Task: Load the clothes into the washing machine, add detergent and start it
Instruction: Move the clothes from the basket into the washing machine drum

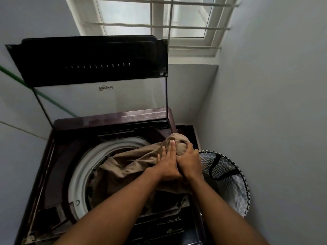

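Observation:
A dark maroon top-load washing machine (58, 156) stands in front of me with its glass lid (99, 92) raised upright. A brown garment (127, 165) drapes over the right rim of the white-ringed drum (79, 174) and partly into it. My left hand (168, 163) lies flat on the bunched cloth, fingers extended. My right hand (189, 161) is closed around the bunched top of the same garment, at the machine's right edge. More cloth shows dimly inside the drum.
A mesh laundry basket (228, 175) with a black-and-white zigzag pattern stands to the right of the machine, against the wall. A barred window (159, 23) is above. The machine's control panel (168, 228) lies under my forearms. Walls close in on both sides.

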Tool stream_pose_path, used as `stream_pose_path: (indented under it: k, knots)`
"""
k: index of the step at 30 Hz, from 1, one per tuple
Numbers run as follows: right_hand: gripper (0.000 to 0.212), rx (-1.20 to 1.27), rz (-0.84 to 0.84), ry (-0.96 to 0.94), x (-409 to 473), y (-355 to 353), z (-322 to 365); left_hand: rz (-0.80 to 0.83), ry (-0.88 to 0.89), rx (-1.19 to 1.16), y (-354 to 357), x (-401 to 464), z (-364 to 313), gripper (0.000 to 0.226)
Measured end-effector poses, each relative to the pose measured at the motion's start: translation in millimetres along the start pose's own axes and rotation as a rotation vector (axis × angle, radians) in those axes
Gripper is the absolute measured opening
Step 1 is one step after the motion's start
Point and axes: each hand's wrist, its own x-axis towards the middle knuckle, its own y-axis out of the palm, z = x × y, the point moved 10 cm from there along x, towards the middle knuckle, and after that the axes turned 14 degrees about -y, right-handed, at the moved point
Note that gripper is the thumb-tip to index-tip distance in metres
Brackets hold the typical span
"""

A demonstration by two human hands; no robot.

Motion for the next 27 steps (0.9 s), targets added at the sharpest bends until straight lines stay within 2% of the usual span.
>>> stream_pose_path:
  k: [8, 11, 14, 16, 19, 22, 27]
  knots:
    - [0.067, -0.027, -0.022, -0.110, 3, -1, 11, 0.015, -0.017, -0.054, 1, 7, 4, 0.139]
    - [0.067, -0.045, -0.034, -0.122, 3, -3, 14, 0.019, -0.040, -0.030, 2, 8, 4, 0.134]
    - [0.056, -0.069, -0.057, -0.139, -1, -10, 22, 0.017, -0.056, -0.021, -1, 4, 3, 0.125]
    - [0.041, -0.101, -0.073, -0.184, -6, -17, 33, -0.030, -0.063, -0.045, -5, -1, 5, 0.120]
    - [0.025, -0.188, -0.033, -0.255, -11, -19, 47, -0.193, -0.054, -0.077, -18, -11, 8, 0.104]
    - [0.026, -0.264, 0.047, -0.261, -19, -18, 54, -0.207, -0.046, -0.148, -23, -25, 9, 0.076]
    - [0.033, -0.191, 0.066, -0.224, -42, -25, 62, -0.185, 0.027, -0.142, -28, -48, 13, 0.075]
